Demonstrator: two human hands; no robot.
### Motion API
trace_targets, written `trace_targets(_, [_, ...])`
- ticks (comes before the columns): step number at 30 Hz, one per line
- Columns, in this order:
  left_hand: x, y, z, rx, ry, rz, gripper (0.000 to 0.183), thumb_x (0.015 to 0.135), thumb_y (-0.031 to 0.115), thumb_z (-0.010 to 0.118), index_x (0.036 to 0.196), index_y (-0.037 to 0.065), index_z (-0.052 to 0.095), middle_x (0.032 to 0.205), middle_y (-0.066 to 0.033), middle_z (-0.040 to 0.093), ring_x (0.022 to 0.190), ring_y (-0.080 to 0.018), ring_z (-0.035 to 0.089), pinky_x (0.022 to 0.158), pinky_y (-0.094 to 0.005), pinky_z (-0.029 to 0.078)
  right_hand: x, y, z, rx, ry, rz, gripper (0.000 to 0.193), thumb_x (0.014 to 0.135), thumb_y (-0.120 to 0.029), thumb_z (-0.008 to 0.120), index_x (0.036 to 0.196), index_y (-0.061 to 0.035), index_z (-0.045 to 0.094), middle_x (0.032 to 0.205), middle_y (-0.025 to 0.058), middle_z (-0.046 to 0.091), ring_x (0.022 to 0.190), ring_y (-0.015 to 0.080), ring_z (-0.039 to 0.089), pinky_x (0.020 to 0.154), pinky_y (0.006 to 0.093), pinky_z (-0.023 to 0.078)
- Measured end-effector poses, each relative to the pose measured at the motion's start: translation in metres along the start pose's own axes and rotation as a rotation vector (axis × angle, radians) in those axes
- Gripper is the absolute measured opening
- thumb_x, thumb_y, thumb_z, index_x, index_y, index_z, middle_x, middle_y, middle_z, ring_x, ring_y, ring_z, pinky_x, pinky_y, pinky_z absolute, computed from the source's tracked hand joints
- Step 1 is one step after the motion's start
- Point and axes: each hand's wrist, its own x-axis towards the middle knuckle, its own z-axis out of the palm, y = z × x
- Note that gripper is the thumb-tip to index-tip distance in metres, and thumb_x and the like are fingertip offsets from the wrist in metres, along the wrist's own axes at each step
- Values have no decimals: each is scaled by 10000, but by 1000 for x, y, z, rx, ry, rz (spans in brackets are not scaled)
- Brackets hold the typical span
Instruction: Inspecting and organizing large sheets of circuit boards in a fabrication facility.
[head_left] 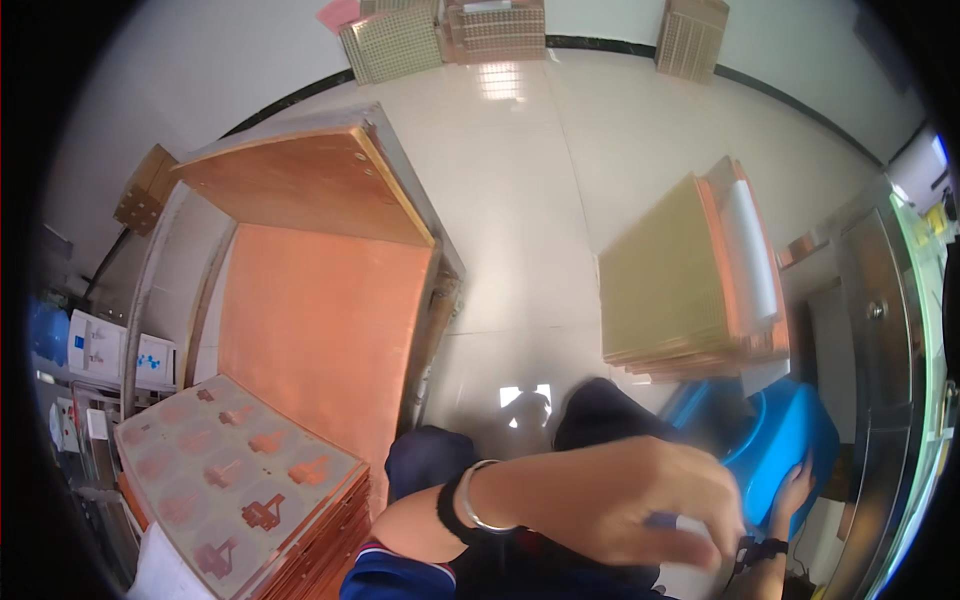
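Note:
My left hand [665, 505] reaches across to the right in front of my body, a silver bangle and a black band on its wrist. Its fingers are bent and a little blurred, with a gap between thumb and forefinger and nothing seen in them. Beyond it, at the right, a blue plastic stool [800, 430] stands tilted beside a dark cabinet. My right hand [797, 488] is closed on the side of that stool; its fingertips are partly hidden. A black band circles the right wrist too.
An orange-brown board rack [310, 310] stands on the left, with stacked copper-coloured sheets [240, 480] in front. A stack of tan panels [660, 280] stands right of centre. Dark cabinet drawers [880, 310] line the right side. More panels [395, 45] lean at the far wall.

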Motion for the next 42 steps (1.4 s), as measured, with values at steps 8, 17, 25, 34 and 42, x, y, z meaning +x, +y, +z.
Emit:
trace_targets(8, [-107,-43,4,213,711,-380,213,934,107,492,1001,-53,615,1062,-171,638,1024,-264,602,898,-354,463,-2,-15,-7,22,-35,98,443,903,-193,395,1341,-211,457,1097,189,612,953,385,555,872,437,433])
trace_targets(17, [-181,-21,55,74,1275,-165,255,963,185,452,1062,-29,548,1080,-203,602,990,-270,601,891,-390,478,3,-33,-31,-42,-170,130,454,891,-227,404,1342,-227,452,1052,215,622,940,357,575,838,450,459])
trace_targets(25, [-216,25,116,66,1277,-84,239,958,186,466,1056,-16,548,1055,-185,609,954,-258,610,863,-381,496,-28,-96,-87,-161,-535,-34,776,837,-600,467,1287,31,460,1074,236,623,1012,377,598,844,444,478])
trace_targets(34, [-228,42,143,37,1269,-14,234,956,185,475,1061,-14,541,1036,-171,608,946,-262,615,854,-377,503,-41,-177,-129,185,-809,115,508,871,-446,544,1036,23,646,981,223,656,950,353,633,815,426,499])
trace_targets(42, [-249,46,151,34,1303,35,232,953,176,480,1067,-18,536,1033,-174,610,941,-268,618,852,-382,505,-47,-26,-75,193,-221,-18,789,754,-485,673,1381,-115,368,1383,206,388,1269,338,395,1001,435,370])
